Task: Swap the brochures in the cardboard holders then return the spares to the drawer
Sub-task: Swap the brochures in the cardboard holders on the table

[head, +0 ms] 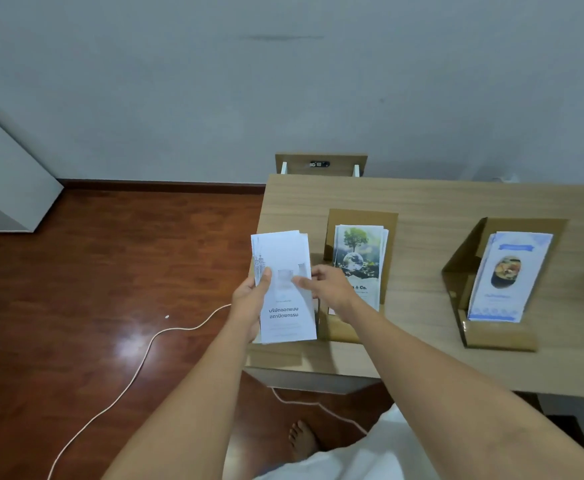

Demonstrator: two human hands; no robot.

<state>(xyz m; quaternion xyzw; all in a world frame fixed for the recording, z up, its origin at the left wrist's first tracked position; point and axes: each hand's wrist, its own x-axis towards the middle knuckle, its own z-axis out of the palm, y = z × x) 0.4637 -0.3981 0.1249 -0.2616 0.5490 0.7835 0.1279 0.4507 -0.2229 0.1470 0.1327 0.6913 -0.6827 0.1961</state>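
White architecture brochures (285, 292) were gripped by the left hand (249, 299), thumb on top; the right hand's (328, 289) fingers pinched their edge. Both cardboard holders (360, 223) on the table (422, 199) looked full, so the swap seemed barely begun.

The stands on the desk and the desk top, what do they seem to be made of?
The stands look like plain brown cardboard: matt, with folded flaps and raw cut edges. The desk top shows a pale wood grain with a flat, even surface, likely a laminate over board, though solid wood cannot be ruled out.
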